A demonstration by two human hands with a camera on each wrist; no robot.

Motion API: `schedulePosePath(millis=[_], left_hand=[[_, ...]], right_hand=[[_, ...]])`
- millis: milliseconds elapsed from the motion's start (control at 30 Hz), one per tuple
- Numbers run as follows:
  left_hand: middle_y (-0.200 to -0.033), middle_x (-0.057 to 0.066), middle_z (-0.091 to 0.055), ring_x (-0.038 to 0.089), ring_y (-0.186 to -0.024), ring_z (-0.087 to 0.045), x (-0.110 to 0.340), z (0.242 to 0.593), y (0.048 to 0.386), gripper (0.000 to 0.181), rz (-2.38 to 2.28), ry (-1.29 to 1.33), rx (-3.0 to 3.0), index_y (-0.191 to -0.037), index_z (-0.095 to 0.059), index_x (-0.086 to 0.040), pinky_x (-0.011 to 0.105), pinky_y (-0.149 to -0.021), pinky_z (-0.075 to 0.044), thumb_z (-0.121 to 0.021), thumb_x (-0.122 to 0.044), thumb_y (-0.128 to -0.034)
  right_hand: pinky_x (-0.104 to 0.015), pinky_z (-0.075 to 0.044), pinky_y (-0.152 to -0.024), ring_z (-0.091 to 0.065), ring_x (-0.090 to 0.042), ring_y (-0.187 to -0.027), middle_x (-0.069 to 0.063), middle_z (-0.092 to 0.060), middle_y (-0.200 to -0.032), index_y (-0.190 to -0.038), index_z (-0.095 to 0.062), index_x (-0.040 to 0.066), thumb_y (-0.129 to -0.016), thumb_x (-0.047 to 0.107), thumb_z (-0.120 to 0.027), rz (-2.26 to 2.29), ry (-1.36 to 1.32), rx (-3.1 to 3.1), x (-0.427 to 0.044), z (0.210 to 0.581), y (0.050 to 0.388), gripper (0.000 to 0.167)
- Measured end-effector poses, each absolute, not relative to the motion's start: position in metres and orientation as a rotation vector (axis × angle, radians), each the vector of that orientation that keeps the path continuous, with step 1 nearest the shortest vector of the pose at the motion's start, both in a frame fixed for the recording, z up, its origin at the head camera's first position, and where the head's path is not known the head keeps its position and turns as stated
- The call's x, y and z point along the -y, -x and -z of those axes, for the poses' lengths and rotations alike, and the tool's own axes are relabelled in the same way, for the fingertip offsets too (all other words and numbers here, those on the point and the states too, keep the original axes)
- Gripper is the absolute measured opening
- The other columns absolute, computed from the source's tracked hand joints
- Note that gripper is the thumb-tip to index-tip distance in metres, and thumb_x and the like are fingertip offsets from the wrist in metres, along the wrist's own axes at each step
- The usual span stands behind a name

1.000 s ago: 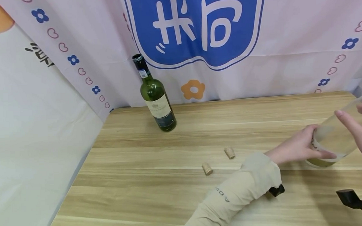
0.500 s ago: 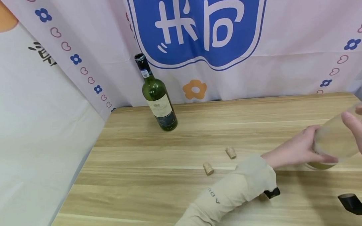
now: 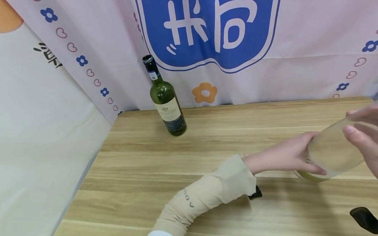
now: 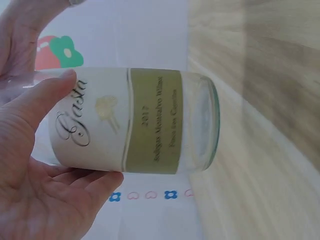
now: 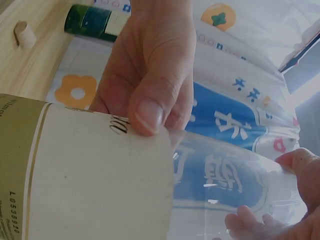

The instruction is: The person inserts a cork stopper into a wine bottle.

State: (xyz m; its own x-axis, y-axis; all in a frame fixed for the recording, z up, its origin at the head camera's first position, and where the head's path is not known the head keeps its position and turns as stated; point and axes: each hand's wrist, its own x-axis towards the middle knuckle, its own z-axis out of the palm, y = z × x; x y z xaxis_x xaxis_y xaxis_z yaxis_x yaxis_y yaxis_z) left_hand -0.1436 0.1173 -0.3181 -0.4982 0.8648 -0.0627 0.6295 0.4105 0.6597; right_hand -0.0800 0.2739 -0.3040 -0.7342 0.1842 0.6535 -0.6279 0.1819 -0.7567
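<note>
A clear glass wine bottle (image 3: 334, 149) with a white and olive label is tilted at the right of the head view, its base toward the table. My left hand (image 3: 298, 156) grips its body, thumb on one side and fingers on the other, as the left wrist view shows of the label (image 4: 115, 122). Farther up, around the bottle's narrowing shoulder, my right hand (image 5: 280, 215) holds the glass between thumb and fingers. The neck's end lies outside the head view. One cork (image 5: 25, 35) shows on the table in the right wrist view; my left sleeve covers that area in the head view.
A green wine bottle (image 3: 168, 105) stands upright at the back left of the wooden table (image 3: 140, 161). Behind it hangs a printed cloth (image 3: 253, 81). Black pieces stick out at both cuffs, one being a black piece (image 3: 367, 219) at lower right.
Both hands and the clear bottle have moved left. The right hand shows more fully over the glass now. The left sleeve has come over the two corks, which were visible before.
</note>
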Motion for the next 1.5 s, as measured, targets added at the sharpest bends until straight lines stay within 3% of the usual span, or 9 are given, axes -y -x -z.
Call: schedulePosePath(millis=[200,567,700,867,967,1133,1500], left_hand=[[-0.122,-0.010,-0.049,-0.007,-0.100,-0.046,-0.087,0.307,0.142,0.083,-0.813,-1.302,-2.254,-0.138,-0.031,-0.012,0.003,-0.082,-0.033,-0.077,-0.032,-0.0718],[-0.118,-0.007,-0.053,-0.005,-0.102,-0.048,-0.041,0.307,0.135,0.075,-0.823,-1.287,-2.254,-0.133,-0.039,-0.010,0.006,-0.083,-0.039,-0.077,-0.031,-0.0722],[-0.110,-0.009,-0.054,-0.008,-0.092,-0.050,-0.030,0.309,0.128,0.071,-0.806,-1.234,-2.297,-0.129,-0.043,-0.010,0.005,-0.078,-0.040,-0.078,-0.033,-0.0711],[-0.087,-0.014,-0.054,-0.006,-0.069,-0.049,-0.018,0.311,0.116,0.053,-0.761,-1.170,-2.441,-0.105,-0.049,-0.016,0.005,-0.061,-0.041,-0.079,-0.039,-0.0681],[-0.080,-0.014,-0.052,-0.003,-0.064,-0.049,-0.012,0.313,0.109,0.052,-0.776,-1.132,-2.499,-0.100,-0.048,-0.017,0.007,-0.056,-0.040,-0.079,-0.040,-0.0663],[-0.090,-0.012,-0.058,-0.005,-0.073,-0.050,-0.006,0.319,0.103,0.061,-0.813,-1.080,-2.525,-0.113,-0.051,-0.012,0.005,-0.062,-0.039,-0.080,-0.040,-0.0659],[-0.111,-0.005,-0.060,-0.003,-0.094,-0.055,0.003,0.336,0.099,0.071,-0.883,-1.051,-2.518,-0.121,-0.048,-0.010,0.004,-0.075,-0.040,-0.080,-0.040,-0.0652]], right_hand=[[-0.021,-0.039,-0.093,-0.056,-0.021,-0.102,-0.014,-0.061,-0.103,-0.113,-0.046,-0.017,-0.074,-0.026,-0.052,-1.940,-0.632,1.609,-0.252,0.298,0.077,0.041],[-0.022,-0.039,-0.095,-0.053,-0.023,-0.107,-0.017,-0.055,-0.108,-0.114,-0.041,-0.019,-0.073,-0.025,-0.056,-1.976,-0.811,1.764,-0.216,0.287,0.068,0.044],[-0.023,-0.038,-0.096,-0.052,-0.023,-0.108,-0.017,-0.054,-0.109,-0.113,-0.039,-0.022,-0.073,-0.024,-0.058,-1.978,-0.867,1.788,-0.204,0.288,0.066,0.044],[-0.024,-0.037,-0.098,-0.051,-0.023,-0.110,-0.018,-0.055,-0.111,-0.113,-0.039,-0.022,-0.075,-0.019,-0.061,-1.954,-0.978,1.776,-0.193,0.292,0.067,0.044],[-0.025,-0.037,-0.098,-0.051,-0.024,-0.110,-0.019,-0.055,-0.113,-0.113,-0.042,-0.020,-0.076,-0.015,-0.063,-1.944,-1.044,1.767,-0.189,0.295,0.068,0.043],[-0.024,-0.036,-0.098,-0.050,-0.023,-0.111,-0.018,-0.055,-0.114,-0.114,-0.046,-0.017,-0.077,-0.009,-0.065,-1.903,-1.095,1.792,-0.184,0.301,0.070,0.043],[-0.021,-0.036,-0.098,-0.049,-0.021,-0.111,-0.015,-0.053,-0.115,-0.116,-0.040,-0.020,-0.065,-0.026,-0.059,-1.866,-1.089,1.896,-0.178,0.309,0.072,0.054]])
